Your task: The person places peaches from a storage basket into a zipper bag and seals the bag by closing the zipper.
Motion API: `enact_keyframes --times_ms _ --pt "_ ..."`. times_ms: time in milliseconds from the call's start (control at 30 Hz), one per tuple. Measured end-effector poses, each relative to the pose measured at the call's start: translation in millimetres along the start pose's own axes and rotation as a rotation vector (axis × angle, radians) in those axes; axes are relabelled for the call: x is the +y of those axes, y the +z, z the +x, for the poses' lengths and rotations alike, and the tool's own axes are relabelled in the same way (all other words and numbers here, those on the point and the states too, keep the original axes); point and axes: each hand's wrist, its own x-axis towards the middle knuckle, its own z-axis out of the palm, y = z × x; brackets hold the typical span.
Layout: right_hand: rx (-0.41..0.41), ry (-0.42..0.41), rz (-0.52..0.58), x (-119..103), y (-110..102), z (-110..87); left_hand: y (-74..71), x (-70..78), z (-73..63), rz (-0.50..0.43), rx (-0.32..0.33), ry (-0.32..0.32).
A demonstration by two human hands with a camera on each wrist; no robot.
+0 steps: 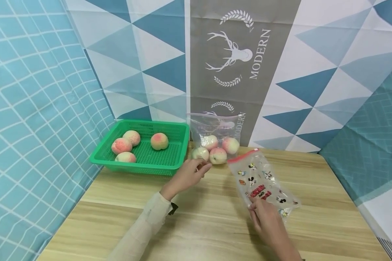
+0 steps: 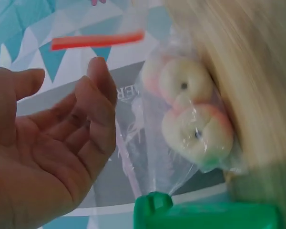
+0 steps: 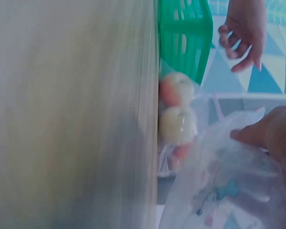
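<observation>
My right hand (image 1: 267, 217) pinches the lower side of a clear zip bag (image 1: 248, 174) with cartoon prints and a red zip strip. The bag looks flat, held over the table at the right. In the right wrist view the thumb (image 3: 250, 135) presses on the plastic. My left hand (image 1: 187, 176) holds nothing; its fingers bend loosely in the left wrist view. It hovers in front of a second clear zip bag (image 1: 196, 125) with a pale purple strip, which stands against the backdrop with several peaches (image 1: 218, 156) inside.
A green plastic basket (image 1: 140, 168) stands at the back left of the wooden table (image 1: 212, 214), with several loose peaches (image 1: 159, 141) in it. Behind the table hangs a patterned cloth (image 1: 163, 47); a blue checked cloth (image 1: 29, 108) hangs along the left side.
</observation>
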Motion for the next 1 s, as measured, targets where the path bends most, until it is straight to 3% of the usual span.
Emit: enact_keyframes --times_ms 133,267,333,467,567,667,767,833,900,1000 --pt "-0.027 -0.089 0.093 -15 3 -0.4 -2.7 -3.3 -1.1 -0.101 -0.075 -0.128" --pt "-0.003 -0.157 0.147 -26 4 -1.4 -2.8 -7.1 -2.2 -0.048 -0.146 -0.224" --pt "0.017 -0.166 0.174 -29 3 -1.2 -2.4 -9.0 -2.5 -0.04 -0.17 -0.244" --pt "0.012 -0.155 0.218 -33 1 0.9 -5.0 -8.8 -1.6 -0.17 -0.208 -0.202" --pt "-0.09 -0.119 0.211 -34 -3 0.8 -5.2 -6.6 -0.6 -0.231 -0.23 -0.148" --pt "-0.297 -0.072 0.203 -34 -13 3.2 0.0 -4.6 -1.1 -0.279 -0.233 -0.131" --pt "-0.589 0.066 0.26 -35 -30 14.3 6.2 -1.7 -3.6 -0.346 -0.214 -0.123" --pt "-0.691 0.161 0.277 -35 -40 25.3 9.2 1.6 -6.7 -0.397 -0.194 -0.104" --pt "-0.684 0.227 0.262 -36 -47 37.5 11.7 6.3 -10.5 -0.454 -0.169 -0.071" --pt "-0.497 0.197 0.218 -38 -50 55.1 16.2 15.8 -18.1 -0.546 -0.155 -0.018"
